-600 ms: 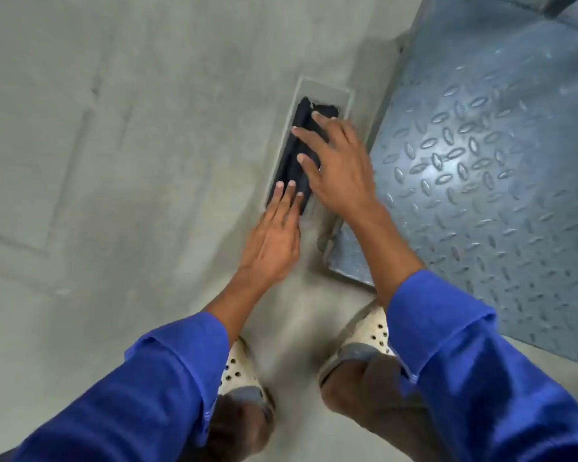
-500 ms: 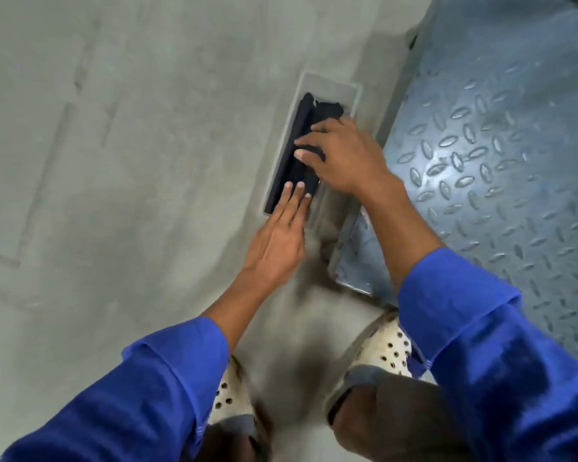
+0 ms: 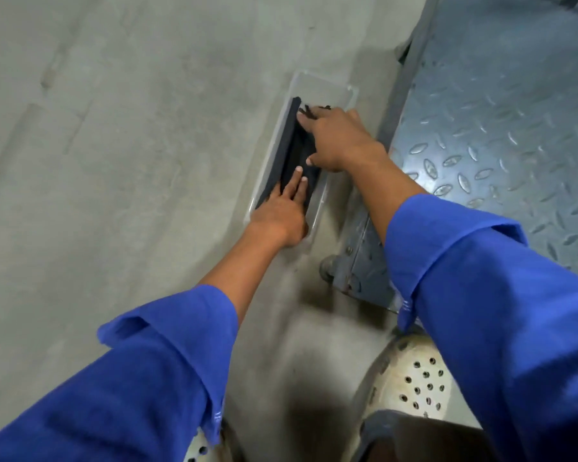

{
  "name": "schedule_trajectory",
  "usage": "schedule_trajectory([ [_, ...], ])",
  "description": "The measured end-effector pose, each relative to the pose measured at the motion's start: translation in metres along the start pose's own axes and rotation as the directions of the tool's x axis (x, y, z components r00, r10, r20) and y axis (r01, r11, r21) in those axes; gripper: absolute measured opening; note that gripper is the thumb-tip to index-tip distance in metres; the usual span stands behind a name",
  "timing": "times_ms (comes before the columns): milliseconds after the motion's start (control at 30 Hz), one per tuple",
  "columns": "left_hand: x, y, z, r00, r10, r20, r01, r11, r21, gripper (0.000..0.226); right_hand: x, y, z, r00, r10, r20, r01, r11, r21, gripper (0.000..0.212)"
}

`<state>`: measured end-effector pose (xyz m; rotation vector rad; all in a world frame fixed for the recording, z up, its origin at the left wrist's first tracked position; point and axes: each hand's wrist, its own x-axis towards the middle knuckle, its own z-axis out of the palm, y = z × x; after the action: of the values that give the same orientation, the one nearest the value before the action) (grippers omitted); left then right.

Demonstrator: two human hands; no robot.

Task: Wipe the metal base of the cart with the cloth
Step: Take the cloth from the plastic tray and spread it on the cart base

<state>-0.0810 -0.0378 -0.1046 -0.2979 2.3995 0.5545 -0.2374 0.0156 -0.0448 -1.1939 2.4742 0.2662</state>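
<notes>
The dark cloth [image 3: 296, 155] lies folded lengthwise in a clear plastic tray [image 3: 324, 90] on the concrete floor [image 3: 114, 128], just beside the cart's metal base [image 3: 501, 135], whose ridged plate has not been wiped yet. The step in hand looks like getting the cloth out of the tray.

The right hand [image 3: 336, 138] curls over the far end of the cloth, its fingers [image 3: 306, 120] bent down into the fabric; whether that grip has closed on a fold or only presses on it, I cannot tell. The left hand [image 3: 281, 211] lies flat, fingers straight, on the near end, holding nothing, only pinning the cloth and tray down.

To do this well, the right hand should gather several layers at once so the cloth comes up as one pad rather than unrolling. The left hand should shift to the tray rim, since the light tray will probably lift with the cloth otherwise. Then carry the cloth across the short gap to the plate, clear of the wheel [image 3: 327, 271] at the cart's corner.

Against the earlier frames, the right hand's fingers have gone from spread flat to curled, and the left hand has slid further up the cloth. The head has dropped closer, so the tray and both blue sleeves [image 3: 481, 295] loom larger.
</notes>
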Motion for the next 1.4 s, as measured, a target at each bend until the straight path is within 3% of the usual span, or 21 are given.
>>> schedule_trajectory([
  [167,-0.005,0.016,-0.015,0.986,-0.097,0.133,0.106,0.992,-0.061,0.089,0.014,-0.016,0.018,0.998,-0.031,0.053,0.035,0.996,-0.077,0.101],
  [367,0.004,0.015,-0.015,0.968,-0.138,0.208,0.134,0.990,0.034,0.096,0.026,-0.010,0.014,0.994,-0.085,0.069,0.092,0.991,-0.102,0.060],
  [667,-0.003,0.021,-0.008,0.974,-0.150,-0.169,0.131,0.984,-0.120,0.090,0.036,-0.016,0.022,0.991,0.043,-0.126,-0.039,0.999,0.038,0.039],
  [800,-0.003,0.017,-0.009,0.949,-0.124,-0.291,0.115,0.992,-0.048,0.083,0.032,-0.018,0.024,0.987,0.067,-0.146,-0.050,0.992,0.114,0.031],
  [933,-0.009,0.018,-0.017,0.930,-0.145,-0.338,0.150,0.989,-0.013,0.072,0.028,-0.016,0.017,0.981,0.118,-0.152,-0.083,0.972,0.218,0.027],
  [1100,-0.021,0.024,-0.019,0.891,-0.187,-0.413,0.157,0.982,-0.105,0.066,0.020,-0.012,0.010,0.974,0.152,-0.168,-0.099,0.953,0.287,0.029],
  [1400,-0.048,0.016,-0.028,0.841,-0.069,-0.536,0.035,0.997,-0.074,0.073,-0.016,-0.008,-0.022,0.947,0.130,-0.294,-0.020,0.936,0.351,0.043],
])
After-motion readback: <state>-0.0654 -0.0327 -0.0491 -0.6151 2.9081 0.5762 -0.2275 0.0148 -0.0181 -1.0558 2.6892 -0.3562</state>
